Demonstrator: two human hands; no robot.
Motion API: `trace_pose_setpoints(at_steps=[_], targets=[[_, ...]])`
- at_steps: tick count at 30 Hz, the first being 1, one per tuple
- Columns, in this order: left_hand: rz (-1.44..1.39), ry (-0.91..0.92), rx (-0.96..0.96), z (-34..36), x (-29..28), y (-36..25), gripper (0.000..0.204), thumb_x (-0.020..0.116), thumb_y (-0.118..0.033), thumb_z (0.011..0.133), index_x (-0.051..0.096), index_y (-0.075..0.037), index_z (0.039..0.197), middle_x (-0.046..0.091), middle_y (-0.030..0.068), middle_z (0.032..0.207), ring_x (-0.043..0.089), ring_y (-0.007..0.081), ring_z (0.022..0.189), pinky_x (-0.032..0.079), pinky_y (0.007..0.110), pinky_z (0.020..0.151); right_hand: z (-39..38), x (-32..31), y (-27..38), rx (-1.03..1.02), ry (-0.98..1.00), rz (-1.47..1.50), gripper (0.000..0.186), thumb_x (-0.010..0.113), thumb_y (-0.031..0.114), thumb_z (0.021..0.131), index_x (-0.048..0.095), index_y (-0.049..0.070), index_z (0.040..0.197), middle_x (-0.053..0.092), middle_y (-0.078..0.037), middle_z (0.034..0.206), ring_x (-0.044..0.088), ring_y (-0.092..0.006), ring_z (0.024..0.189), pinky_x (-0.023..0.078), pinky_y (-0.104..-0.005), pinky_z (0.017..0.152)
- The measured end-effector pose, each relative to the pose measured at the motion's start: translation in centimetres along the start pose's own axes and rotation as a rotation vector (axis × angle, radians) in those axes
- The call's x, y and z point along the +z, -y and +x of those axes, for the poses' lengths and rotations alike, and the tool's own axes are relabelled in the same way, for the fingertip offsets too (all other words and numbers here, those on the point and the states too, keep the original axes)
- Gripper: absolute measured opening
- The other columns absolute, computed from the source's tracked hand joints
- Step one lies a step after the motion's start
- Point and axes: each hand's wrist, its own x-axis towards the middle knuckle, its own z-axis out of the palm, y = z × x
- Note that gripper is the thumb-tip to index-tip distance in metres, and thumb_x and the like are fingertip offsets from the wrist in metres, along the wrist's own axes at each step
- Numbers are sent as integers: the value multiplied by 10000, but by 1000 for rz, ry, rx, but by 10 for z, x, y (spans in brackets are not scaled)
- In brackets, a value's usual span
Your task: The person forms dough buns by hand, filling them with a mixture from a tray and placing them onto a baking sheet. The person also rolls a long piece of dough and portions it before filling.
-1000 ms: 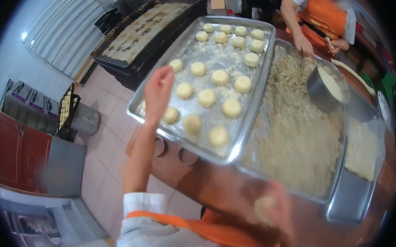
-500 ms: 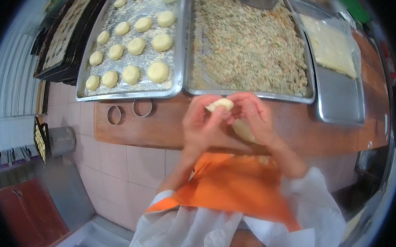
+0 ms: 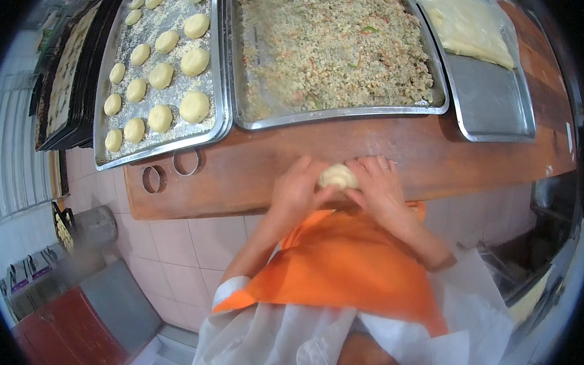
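Note:
A pale filled dough bun (image 3: 337,176) with folds on its top sits low over the near edge of the wooden table, between my two hands. My left hand (image 3: 299,189) cups it from the left, thumb against its near side. From the right my right hand (image 3: 378,181) curls round it, thumb along the near edge and fingers over the far side. Its underside is hidden. Beyond my hands lies a metal tray of chopped crumbly filling (image 3: 338,54) with orange and green bits. Round flat dough pieces (image 3: 195,107) stand in rows on the floured tray to the left.
Two metal ring cutters (image 3: 186,163) lie on the wooden table (image 3: 270,150) at its left end. A smaller tray (image 3: 492,99) with plastic-wrapped dough (image 3: 465,21) stands at the right. Dark stacked trays (image 3: 75,75) are at the far left. An orange apron (image 3: 349,265) hangs before me.
My hands have come down nearer to me with the dough, which now shows a rounder, folded top. The view has shifted, and the metal bowl over the filling is out of sight.

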Motion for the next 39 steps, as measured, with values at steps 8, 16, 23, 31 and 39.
trace_pose_setpoints(at_steps=[8,16,23,31,39], targets=[[-1087,-176,-159,-9,20,5,262,620,-97,805,553,-9,1043,566,47,1004,538,101,895,468,241,709,12,3,2,-49,-21,441,382,663,79,722,508,55,1070,507,-146,1074,528,-332,968,456,-366,794],[-1021,-300,-150,-7,-7,4,271,596,-64,800,562,-9,1063,600,43,975,559,99,863,468,240,738,50,-17,0,12,329,749,333,650,199,786,531,40,1053,584,-129,977,574,-235,887,459,-324,771],[-332,-501,302,-5,-16,9,249,580,-55,755,588,-24,1002,592,105,991,577,223,916,483,293,749,57,-22,8,198,653,960,256,563,241,849,559,49,1018,616,-87,873,553,-136,811,465,-302,721],[-151,-765,244,-6,3,-6,125,606,-103,735,595,-52,849,576,91,862,575,274,763,481,353,643,55,-13,25,-69,448,856,233,455,160,857,544,13,1015,608,-207,940,575,-396,886,454,-440,774],[309,-691,68,-1,-16,58,210,609,-95,719,580,-79,925,569,73,875,574,254,775,472,368,639,60,-62,29,-135,506,745,286,523,215,855,508,2,1047,583,-184,948,550,-369,828,436,-395,746]])
